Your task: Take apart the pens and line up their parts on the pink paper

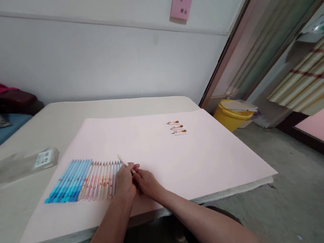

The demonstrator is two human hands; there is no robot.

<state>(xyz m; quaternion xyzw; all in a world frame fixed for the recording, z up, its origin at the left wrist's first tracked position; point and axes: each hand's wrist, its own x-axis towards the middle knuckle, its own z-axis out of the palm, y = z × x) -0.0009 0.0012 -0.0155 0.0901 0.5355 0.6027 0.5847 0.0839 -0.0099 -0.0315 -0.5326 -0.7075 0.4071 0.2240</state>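
Observation:
Close together near the front of the pink sheet, both my hands are closed around one pen (122, 160), whose pale end sticks up to the left. My left hand (124, 180) grips its upper part with fingers and thumb. Its lower end is hidden in the fingers of my right hand (148, 183). Beside my left hand lies a row of pens: blue ones (69, 182) at the left and pale ones with orange-red patterns (100, 180) next to them, partly covered by my hand. Farther off, three short pen parts (177, 127) with dark tips and brown ends lie in a stack of lines.
The pink sheet (214, 166) covers much of the table (69, 111). A clear plastic bag with a white label (43, 159) lies at the left. A white wall (113, 64) stands behind. Right of the table is a yellow bucket (229, 117).

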